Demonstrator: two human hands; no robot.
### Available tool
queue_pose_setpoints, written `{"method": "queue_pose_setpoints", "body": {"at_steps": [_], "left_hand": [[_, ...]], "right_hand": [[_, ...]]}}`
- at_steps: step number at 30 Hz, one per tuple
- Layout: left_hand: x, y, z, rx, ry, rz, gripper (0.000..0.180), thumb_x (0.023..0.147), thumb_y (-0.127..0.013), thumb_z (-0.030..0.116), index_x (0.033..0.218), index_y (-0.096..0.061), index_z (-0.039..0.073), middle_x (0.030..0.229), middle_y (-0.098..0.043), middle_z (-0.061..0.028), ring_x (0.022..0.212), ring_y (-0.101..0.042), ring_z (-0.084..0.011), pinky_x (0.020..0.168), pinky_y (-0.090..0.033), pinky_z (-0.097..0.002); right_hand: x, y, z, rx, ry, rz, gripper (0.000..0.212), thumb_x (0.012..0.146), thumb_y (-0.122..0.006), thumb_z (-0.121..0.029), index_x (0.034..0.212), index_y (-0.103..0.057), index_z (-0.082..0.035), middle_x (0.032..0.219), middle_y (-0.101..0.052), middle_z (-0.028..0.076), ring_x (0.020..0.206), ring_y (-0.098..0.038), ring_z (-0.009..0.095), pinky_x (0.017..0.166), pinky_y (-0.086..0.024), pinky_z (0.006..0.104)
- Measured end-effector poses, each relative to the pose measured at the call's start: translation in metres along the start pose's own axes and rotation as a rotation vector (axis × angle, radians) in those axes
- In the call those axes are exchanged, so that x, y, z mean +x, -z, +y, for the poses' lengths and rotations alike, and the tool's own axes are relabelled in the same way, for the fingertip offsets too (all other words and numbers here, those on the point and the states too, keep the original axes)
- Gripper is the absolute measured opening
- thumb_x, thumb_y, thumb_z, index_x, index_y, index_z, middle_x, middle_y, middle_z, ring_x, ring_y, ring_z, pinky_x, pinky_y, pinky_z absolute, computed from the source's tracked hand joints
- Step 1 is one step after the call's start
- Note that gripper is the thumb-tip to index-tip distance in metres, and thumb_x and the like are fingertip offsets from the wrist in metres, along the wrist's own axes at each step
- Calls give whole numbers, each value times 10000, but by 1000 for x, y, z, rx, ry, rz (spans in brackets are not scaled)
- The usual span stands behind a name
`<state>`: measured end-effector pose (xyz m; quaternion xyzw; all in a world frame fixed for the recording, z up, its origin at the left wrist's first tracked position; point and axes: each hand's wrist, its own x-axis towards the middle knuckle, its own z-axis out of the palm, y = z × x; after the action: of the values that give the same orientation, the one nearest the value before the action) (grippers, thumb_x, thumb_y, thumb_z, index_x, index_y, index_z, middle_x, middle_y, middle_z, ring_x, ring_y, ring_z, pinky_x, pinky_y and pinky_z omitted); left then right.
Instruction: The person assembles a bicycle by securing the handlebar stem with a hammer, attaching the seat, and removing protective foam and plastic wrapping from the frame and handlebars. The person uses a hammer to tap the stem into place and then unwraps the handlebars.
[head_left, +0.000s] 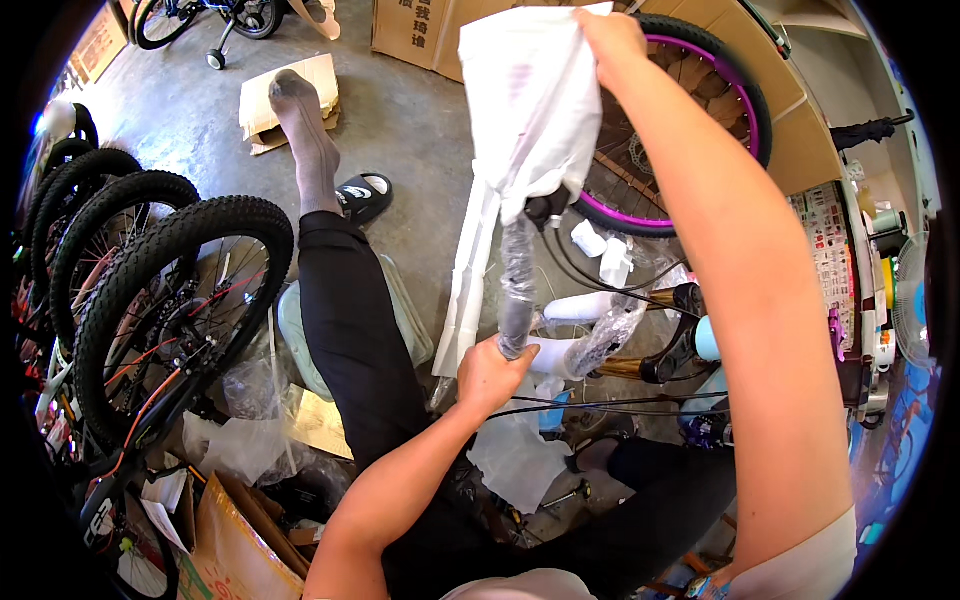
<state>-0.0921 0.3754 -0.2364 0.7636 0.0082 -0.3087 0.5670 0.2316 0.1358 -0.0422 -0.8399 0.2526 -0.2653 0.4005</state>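
Note:
My left hand (494, 376) is closed round the near end of a bicycle handlebar (517, 275), which is wrapped in clear plastic film. White wrapping (530, 110) covers the handlebar's far end, and my right hand (612, 45) grips its upper right corner. Dark cables (575, 262) run from a black lever clamp at the wrapping's lower edge. To the right lies the bicycle's fork (655, 300), with gold tubes, a black crown and legs in white padding and film. A long white strip of foam (466, 270) hangs left of the handlebar.
A purple-rimmed wheel (752, 110) leans on cardboard behind the wrapping. Several bicycles with thick black tyres (270, 225) line the left side. A black slipper (366, 199) and flattened cardboard (310, 85) lie by my outstretched foot. An open carton (235, 535) and loose plastic sit at lower left.

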Motion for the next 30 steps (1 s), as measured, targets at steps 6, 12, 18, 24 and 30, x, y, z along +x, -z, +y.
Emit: {"method": "queue_pose_setpoints", "body": {"at_steps": [6,12,18,24,30], "left_hand": [[2,4,9,158,-55,21,413,838,-780,428,964,-755,36,778,-723,-199,775,-714,-382,716,-538,-463],[-6,6,11,205,-68,-26,414,847,-773,405,1030,-740,35,800,-726,-201,793,-707,-399,728,-536,-470],[-15,11,11,134,-143,-21,376,845,-754,436,1017,-744,101,804,-720,-216,817,-699,-431,747,-543,-515],[-24,10,8,252,-222,-65,372,831,-783,404,1034,-747,95,800,-720,-201,817,-702,-418,733,-546,-494],[-20,4,3,147,-160,-35,416,849,-745,471,1009,-740,88,803,-719,-209,804,-701,-426,739,-551,-516]], "right_hand": [[3,46,-13,-97,-44,-665,596,880,-752,-531,1299,-662,-116,1068,-708,48,899,-655,158,801,-531,323],[-28,28,-41,-310,23,-964,727,856,-772,-524,1366,-601,-35,1272,-685,151,1142,-673,263,908,-562,417],[1,25,-64,-538,430,-95,557,867,-707,-491,1103,-724,13,1046,-742,225,1002,-720,346,882,-551,436],[87,93,-61,-448,478,412,487,893,-679,-438,1068,-734,13,1072,-728,260,1051,-704,381,912,-537,469],[139,253,-145,-874,459,653,640,933,-599,-571,1120,-714,30,1099,-730,245,1025,-718,369,867,-547,483]]}}
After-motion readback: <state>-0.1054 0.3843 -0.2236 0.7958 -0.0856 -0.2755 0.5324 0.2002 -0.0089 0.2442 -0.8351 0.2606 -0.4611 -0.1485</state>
